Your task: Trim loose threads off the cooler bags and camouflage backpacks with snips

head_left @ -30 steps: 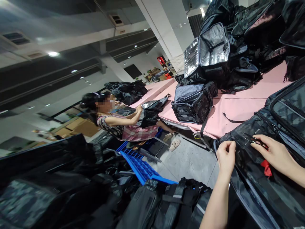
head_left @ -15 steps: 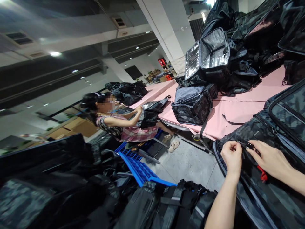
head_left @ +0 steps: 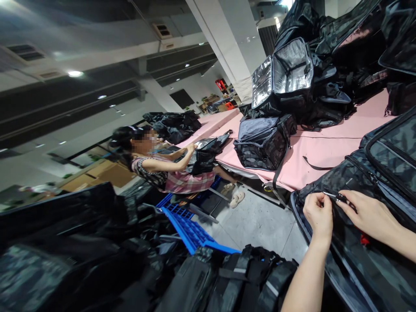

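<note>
Silver lining (head_left: 294,80) shows in the bag (head_left: 295,102) beyond the hands (head_left: 317,213).

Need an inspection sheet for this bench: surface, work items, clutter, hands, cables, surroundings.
Surface: pink-covered table, bearing bags; one loose black strap lies on it.
Work items: camouflage bag under both hands; snips above it; a red piece partly hidden by the right wrist.
Clutter: silver-lined bag open on the table, dark bags massed in the foreground.
Left hand: fingers pinched near the snips' tip; whether they grip anything, cannot tell.
Right hand: holds the snips.
Cables: nothing seen.
Surroundings: seated co-worker handling a dark bag; blue plastic crate on the grey floor.
</note>
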